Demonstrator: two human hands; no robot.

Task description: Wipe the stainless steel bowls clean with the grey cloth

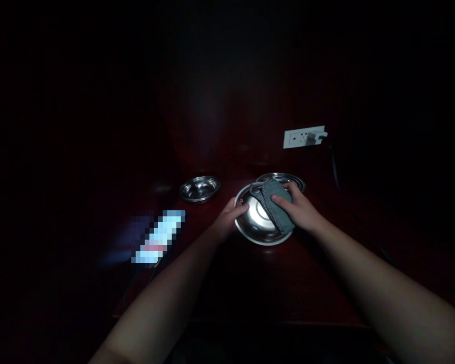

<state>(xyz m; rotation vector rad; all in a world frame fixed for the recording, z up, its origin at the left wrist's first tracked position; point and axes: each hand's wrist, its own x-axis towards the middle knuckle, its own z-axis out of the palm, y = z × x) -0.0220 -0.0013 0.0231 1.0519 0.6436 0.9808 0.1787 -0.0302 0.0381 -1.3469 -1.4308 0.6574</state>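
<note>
A shiny steel bowl point(256, 222) is tilted toward me over a dark red table point(250, 283). My left hand point(227, 218) grips its left rim, thumb over the edge. My right hand point(299, 208) presses a grey cloth point(275, 205) against the bowl's inside on the right, fingers curled over the cloth.
A second steel bowl point(199, 188) stands to the left, and a third steel dish point(284, 178) lies just behind the held bowl. A white wall socket point(301, 137) with a plug and a dark cable point(334, 167) is at the back right. A glowing blurred object point(159, 237) lies at the left.
</note>
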